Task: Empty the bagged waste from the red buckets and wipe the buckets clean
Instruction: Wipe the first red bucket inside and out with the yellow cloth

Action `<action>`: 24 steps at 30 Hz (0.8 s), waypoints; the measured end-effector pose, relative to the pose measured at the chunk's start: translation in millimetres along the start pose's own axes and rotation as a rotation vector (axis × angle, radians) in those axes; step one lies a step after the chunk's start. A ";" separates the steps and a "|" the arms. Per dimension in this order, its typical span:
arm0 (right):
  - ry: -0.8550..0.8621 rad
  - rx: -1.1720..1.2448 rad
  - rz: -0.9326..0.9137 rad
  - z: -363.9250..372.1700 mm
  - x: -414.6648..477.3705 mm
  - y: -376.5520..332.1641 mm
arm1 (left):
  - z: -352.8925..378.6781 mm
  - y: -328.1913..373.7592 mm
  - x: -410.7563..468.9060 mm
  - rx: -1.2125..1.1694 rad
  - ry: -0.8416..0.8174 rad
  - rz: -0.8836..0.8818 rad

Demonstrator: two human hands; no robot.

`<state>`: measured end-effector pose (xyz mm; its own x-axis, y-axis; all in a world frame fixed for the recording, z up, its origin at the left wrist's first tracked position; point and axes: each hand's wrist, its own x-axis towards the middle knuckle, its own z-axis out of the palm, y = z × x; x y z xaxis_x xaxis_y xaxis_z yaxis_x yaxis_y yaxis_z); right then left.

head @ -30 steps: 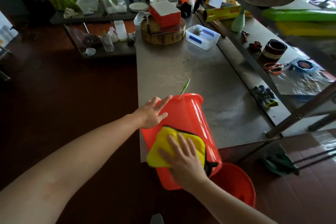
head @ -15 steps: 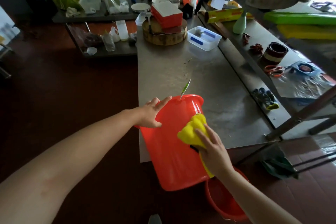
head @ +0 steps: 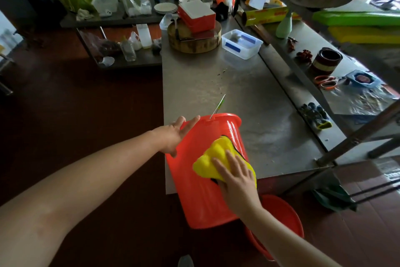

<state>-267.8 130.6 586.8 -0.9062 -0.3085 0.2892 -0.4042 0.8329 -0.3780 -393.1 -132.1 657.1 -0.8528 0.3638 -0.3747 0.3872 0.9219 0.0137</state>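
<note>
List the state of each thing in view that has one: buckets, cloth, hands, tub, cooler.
Red bucket: tipped on the steel table edge, rim away from the person.
Second red bucket: on the floor, mostly hidden.
Yellow cloth: bunched, pressed on the bucket wall.
Left hand: open, flat against the bucket.
Right hand: spread flat on the cloth.
Clear tub: open, no lid.
Red cooler box: lid closed.
</note>
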 end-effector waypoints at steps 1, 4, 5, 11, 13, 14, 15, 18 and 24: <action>-0.027 -0.058 -0.057 2.7 -2.9 -5.2 | 2.0 -1.9 -0.8 0.014 0.020 0.009; -0.031 -0.138 -0.124 4.3 -1.1 -2.8 | 6.6 -9.5 -3.8 0.052 0.097 0.060; -0.018 -0.146 -0.131 3.7 0.5 0.4 | 8.2 -11.6 -4.6 0.057 0.119 0.085; 0.003 -0.138 -0.140 2.3 1.9 20.8 | 20.0 -16.1 -3.4 0.079 0.114 0.136; -0.003 -0.108 -0.124 0.9 3.9 24.4 | 21.0 -15.4 -0.5 0.075 0.112 0.125; -0.003 -0.085 -0.107 0.1 4.1 26.8 | 20.5 -14.6 1.7 0.080 0.114 0.128; 0.003 -0.054 -0.077 -0.2 4.2 29.3 | 20.3 -13.7 3.5 0.078 0.111 0.132; 0.057 0.108 0.153 -0.4 6.3 38.7 | 17.8 -12.2 7.0 0.057 0.095 0.116; 0.077 0.484 0.767 -6.8 17.1 63.0 | 15.8 -10.1 10.5 0.050 0.072 0.102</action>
<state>-307.9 180.9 573.9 -0.9441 0.2973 -0.1424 0.2827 0.5076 -0.8139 -400.4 -139.6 638.4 -0.8302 0.4658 -0.3064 0.4890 0.8723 0.0014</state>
